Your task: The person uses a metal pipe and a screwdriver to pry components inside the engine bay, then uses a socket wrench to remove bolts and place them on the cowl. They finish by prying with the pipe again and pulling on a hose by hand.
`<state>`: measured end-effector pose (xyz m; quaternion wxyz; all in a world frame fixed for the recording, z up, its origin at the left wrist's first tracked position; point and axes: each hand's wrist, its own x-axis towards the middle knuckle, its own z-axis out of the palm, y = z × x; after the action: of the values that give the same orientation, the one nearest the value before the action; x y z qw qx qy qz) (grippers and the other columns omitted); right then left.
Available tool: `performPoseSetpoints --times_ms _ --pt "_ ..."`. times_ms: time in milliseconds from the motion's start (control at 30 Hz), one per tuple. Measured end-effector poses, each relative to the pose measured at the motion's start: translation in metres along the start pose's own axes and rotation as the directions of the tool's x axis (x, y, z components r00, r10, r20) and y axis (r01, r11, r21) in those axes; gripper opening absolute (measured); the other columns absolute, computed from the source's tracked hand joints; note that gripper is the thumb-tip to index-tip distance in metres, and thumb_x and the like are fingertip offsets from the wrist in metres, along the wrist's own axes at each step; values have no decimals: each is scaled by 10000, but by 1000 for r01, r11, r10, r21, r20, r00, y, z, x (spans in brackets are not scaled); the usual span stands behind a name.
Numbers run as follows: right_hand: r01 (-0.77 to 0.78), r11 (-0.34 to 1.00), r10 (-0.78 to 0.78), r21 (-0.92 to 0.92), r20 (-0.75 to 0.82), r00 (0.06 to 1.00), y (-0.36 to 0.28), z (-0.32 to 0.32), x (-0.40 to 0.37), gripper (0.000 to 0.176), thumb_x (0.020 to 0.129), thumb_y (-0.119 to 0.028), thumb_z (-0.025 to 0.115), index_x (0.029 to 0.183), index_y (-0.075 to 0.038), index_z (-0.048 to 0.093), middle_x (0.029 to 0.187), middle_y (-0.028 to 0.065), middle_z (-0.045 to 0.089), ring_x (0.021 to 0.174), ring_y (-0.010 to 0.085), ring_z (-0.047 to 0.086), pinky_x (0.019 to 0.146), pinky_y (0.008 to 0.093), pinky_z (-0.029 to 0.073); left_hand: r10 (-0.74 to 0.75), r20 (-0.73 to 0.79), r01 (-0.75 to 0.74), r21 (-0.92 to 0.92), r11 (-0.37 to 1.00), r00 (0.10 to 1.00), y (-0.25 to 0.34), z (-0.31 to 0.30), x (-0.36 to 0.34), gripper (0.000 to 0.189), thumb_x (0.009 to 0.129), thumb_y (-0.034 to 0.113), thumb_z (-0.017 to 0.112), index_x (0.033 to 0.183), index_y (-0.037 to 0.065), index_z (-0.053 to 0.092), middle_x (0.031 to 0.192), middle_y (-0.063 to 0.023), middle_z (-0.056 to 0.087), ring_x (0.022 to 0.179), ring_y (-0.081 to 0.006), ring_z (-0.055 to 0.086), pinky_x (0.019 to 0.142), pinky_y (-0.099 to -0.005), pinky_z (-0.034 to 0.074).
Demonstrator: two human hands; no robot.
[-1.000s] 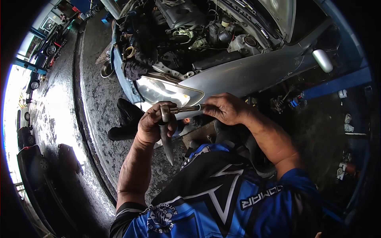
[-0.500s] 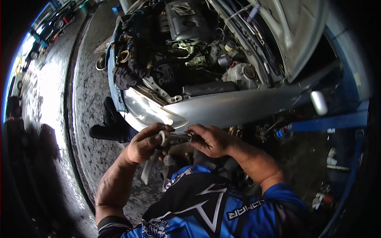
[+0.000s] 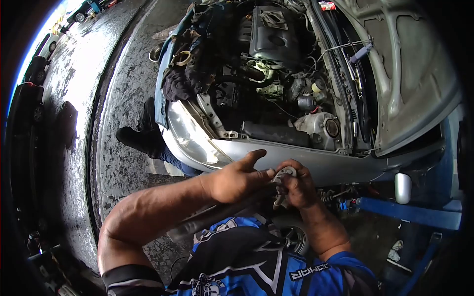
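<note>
My right hand (image 3: 297, 186) is closed on a metal part (image 3: 286, 172) with a rounded, ring-like end, held in front of my chest. From the left, my left hand (image 3: 232, 182) reaches to the same part. Its thumb and one finger are stretched apart, and the lower fingertip touches the ring end; its other fingers are hidden. A long dark piece (image 3: 217, 213) runs below my left forearm toward the part; whether the two are joined I cannot tell. Just beyond my hands is the silver car fender (image 3: 316, 154) with its headlight (image 3: 190, 135).
Ahead is the open engine bay, with a black engine cover (image 3: 271, 37) and a dark cloth (image 3: 182, 85) on its left edge. The raised hood (image 3: 419, 64) is at right, above a blue lift arm (image 3: 410, 213). Someone's leg and black shoe (image 3: 136, 140) show at left.
The view has shifted, showing more of the hood. My left hand has let go of the part's ring end and stretched out its fingers; my right hand now grips near that end.
</note>
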<state>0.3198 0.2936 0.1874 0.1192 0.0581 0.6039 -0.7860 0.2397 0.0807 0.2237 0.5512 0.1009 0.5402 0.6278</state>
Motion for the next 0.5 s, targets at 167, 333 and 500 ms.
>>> performPoseSetpoints --times_ms 167,333,500 --pt "-152 935 108 321 152 983 13 9 18 139 900 -139 655 1014 -60 661 708 2 592 583 82 537 543 269 461 115 -69 -57 562 825 991 17 8 -4 747 1033 404 495 1521 -68 183 1067 -317 650 1100 -355 653 1008 -389 467" --pt "-109 901 101 419 41 994 43 15 33 208 895 -197 682 1022 -34 658 693 -6 570 520 77 482 515 281 461 -260 24 193 605 772 965 52 -44 -24 837 949 553 574 1513 2 294 1241 -297 628 1185 -401 612 1020 -438 466" --pt "27 893 -31 450 2 1000 32 3 47 344 859 -274 727 1073 -20 636 781 37 596 554 98 531 524 308 513 -162 23 27 954 299 987 84 -79 -103 615 907 372 663 1336 -10 443 1064 -268 671 966 -400 688 835 -462 548"
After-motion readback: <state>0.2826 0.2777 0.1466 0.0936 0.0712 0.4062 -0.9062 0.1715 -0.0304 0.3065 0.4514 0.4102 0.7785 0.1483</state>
